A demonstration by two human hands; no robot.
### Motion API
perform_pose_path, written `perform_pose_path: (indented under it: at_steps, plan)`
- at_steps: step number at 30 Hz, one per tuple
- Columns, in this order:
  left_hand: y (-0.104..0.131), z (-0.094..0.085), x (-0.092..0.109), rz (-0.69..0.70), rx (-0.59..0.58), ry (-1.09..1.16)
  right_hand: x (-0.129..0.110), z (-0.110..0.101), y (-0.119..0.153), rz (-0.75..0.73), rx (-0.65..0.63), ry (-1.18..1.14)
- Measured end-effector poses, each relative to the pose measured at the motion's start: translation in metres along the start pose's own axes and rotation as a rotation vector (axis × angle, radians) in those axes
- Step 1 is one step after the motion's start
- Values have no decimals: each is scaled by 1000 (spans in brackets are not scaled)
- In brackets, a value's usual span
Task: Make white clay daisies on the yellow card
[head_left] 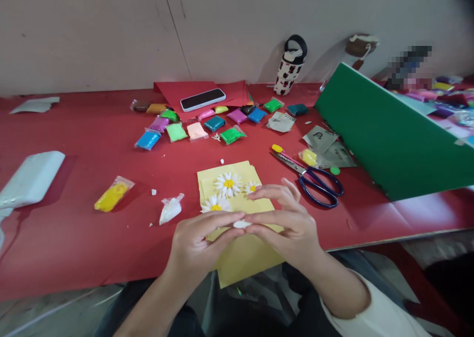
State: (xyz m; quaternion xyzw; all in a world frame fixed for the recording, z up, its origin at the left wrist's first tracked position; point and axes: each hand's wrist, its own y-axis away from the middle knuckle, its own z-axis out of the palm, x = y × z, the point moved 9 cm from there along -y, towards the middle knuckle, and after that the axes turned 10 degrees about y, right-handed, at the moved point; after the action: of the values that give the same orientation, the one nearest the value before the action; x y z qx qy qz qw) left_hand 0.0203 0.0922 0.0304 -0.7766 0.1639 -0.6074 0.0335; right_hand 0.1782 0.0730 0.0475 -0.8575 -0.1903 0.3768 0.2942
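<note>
A small white piece of clay, shaped like a slim oval, is pinched between the fingertips of both hands. My left hand grips its left end with thumb and fingers. My right hand holds the other end between thumb and index finger, its remaining fingers raised apart. Just beyond my hands, white clay daisies with yellow centres lie on yellow paper, which overhangs the table's front edge. My hands partly cover the nearest flower. An opened packet of white clay sits left of the paper.
Scissors and a yellow-ended stick lie right of the paper. Several coloured clay packets spread across the back, near a phone and a patterned tumbler. A green board leans at right. A yellow clay packet lies left.
</note>
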Motion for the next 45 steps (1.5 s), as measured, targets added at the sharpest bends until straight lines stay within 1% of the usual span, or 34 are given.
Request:
perform_pose_path:
  at_steps: [3, 7, 9, 15, 17, 19, 21, 23, 25, 28, 30, 34, 38, 40, 41, 42, 45]
  plan:
    - [0, 0, 4, 51, 7, -37, 0, -1, 0, -1, 13, 19]
    - [0, 3, 1, 21, -31, -27, 0, -3, 0, -2, 26, 27]
    - [0, 4, 2, 28, -42, -25, -2, -3, 0, -19, 21, 24]
    - [0, 2, 10, 131, -8, -87, -1, -3, 1, -9, 12, 18]
    - [1, 2, 18, 224, -10, -96, 5, 0, 1, 57, -29, -30]
    - [2, 2, 25, 325, -15, -115, 13, 7, 3, 174, -100, -119]
    - [4, 3, 31, 403, -18, -150, 19, 17, 6, 282, -178, -255]
    - [5, 5, 33, 443, -25, -192, 19, 29, 9, 356, -249, -415]
    - [6, 8, 34, 470, -38, -215, 18, 39, 12, 422, -307, -559]
    - [6, 10, 33, 480, -46, -239, 21, 48, 18, 537, -349, -698]
    - [6, 11, 33, 490, -46, -254, 23, 51, 21, 586, -364, -727]
    - [7, 14, 34, 518, -90, -232, 22, 51, 22, 601, -354, -729]
    - [5, 14, 33, 509, -99, -217, 24, 53, 23, 645, -349, -726]
    - [4, 13, 33, 483, -91, -204, 24, 51, 21, 615, -360, -696]
    - [2, 11, 32, 457, -84, -191, 24, 46, 17, 569, -344, -644]
    - [1, 9, 30, 428, -73, -173, 24, 39, 13, 505, -303, -558]
    - [-1, 3, 27, 352, -40, -113, 19, 10, 2, 274, -118, -221]
